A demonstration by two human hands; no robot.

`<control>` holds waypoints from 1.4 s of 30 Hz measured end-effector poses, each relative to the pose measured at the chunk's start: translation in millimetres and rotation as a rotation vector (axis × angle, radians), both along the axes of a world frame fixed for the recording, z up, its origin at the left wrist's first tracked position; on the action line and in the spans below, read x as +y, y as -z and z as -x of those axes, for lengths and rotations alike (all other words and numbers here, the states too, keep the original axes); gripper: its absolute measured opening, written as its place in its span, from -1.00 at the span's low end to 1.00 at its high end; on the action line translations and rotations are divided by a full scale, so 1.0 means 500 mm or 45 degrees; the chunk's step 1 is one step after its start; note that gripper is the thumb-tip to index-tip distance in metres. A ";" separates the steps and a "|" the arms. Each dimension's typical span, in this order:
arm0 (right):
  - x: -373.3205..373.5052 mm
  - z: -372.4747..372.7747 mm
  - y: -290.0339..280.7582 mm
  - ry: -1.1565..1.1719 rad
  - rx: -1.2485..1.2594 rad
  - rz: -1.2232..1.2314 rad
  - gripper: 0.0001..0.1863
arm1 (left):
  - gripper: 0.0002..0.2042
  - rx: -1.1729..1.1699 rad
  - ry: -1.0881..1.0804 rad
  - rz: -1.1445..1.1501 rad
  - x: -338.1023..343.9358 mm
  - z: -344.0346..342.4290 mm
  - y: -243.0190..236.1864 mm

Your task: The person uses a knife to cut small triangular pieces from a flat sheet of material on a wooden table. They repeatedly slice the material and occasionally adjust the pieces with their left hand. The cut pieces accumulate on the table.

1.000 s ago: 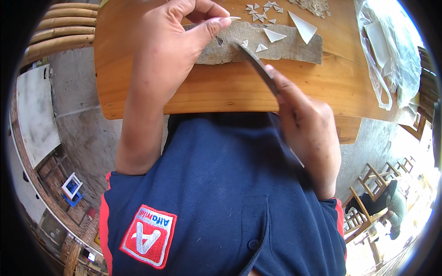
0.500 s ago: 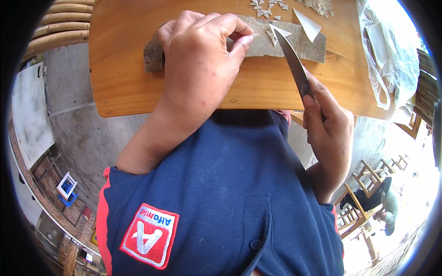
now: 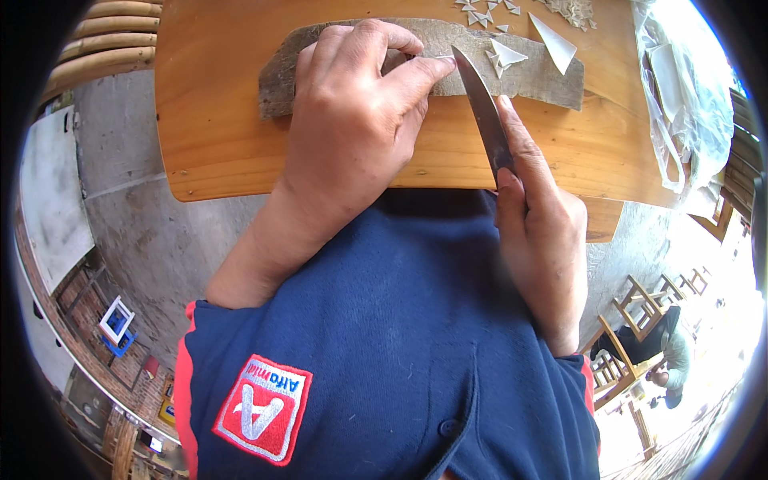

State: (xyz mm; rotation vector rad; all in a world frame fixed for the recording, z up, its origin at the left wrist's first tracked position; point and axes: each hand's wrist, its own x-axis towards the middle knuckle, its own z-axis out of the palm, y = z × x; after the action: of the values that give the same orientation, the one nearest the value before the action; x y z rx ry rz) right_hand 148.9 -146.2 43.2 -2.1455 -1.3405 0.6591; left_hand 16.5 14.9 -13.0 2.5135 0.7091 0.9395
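Note:
My right hand is wrapped round the handle of a knife, its index finger stretched along the back of the blade. The blade's tip rests over a worn wooden board, close to my left thumb. My left hand bends over the board with curled fingers, the thumb pressing a small thin white piece that is mostly hidden. Right of the blade, a few white triangular pieces lie overlapping on the board. A larger white triangle lies across its far right edge.
Several small white triangles and a heap of thin pale scraps lie on the wooden table beyond the board. A clear plastic bag sits at the right edge. Farther right, a person is near wooden stools.
My right hand has brought the knife leftward from the white triangles to my left thumb. My left index finger has lifted away from the thumb. The board appears shifted slightly right in view.

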 end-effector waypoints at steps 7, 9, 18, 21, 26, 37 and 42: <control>0.012 0.035 -0.005 0.121 0.026 0.050 -0.36 | -0.70 0.031 -0.013 -0.010 -0.007 0.011 0.012; 0.015 0.043 -0.003 0.129 0.021 0.024 -0.35 | -0.70 0.028 -0.012 -0.020 -0.007 0.013 0.014; 0.018 0.066 0.001 0.146 -0.105 0.158 -0.29 | -0.69 0.010 -0.021 -0.051 -0.005 0.014 0.027; 0.025 0.067 0.009 0.131 -0.144 0.137 -0.26 | -0.68 0.032 -0.021 -0.045 -0.008 0.013 0.029; 0.019 0.060 0.000 0.091 -0.214 0.205 -0.24 | -0.72 -0.015 0.003 -0.020 -0.006 0.009 0.036; -0.024 0.014 -0.033 0.169 -0.037 0.078 -0.33 | -0.70 -0.077 -0.009 0.062 -0.002 0.007 0.032; -0.012 -0.028 -0.020 0.056 -0.233 0.021 -0.40 | -0.68 -0.013 -0.002 0.008 -0.007 0.007 0.028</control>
State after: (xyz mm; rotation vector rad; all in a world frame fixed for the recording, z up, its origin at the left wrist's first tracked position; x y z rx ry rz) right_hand 163.0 -152.3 53.3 -2.2873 -1.3803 0.4676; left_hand 13.1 11.3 -27.0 2.5010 0.7102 0.9487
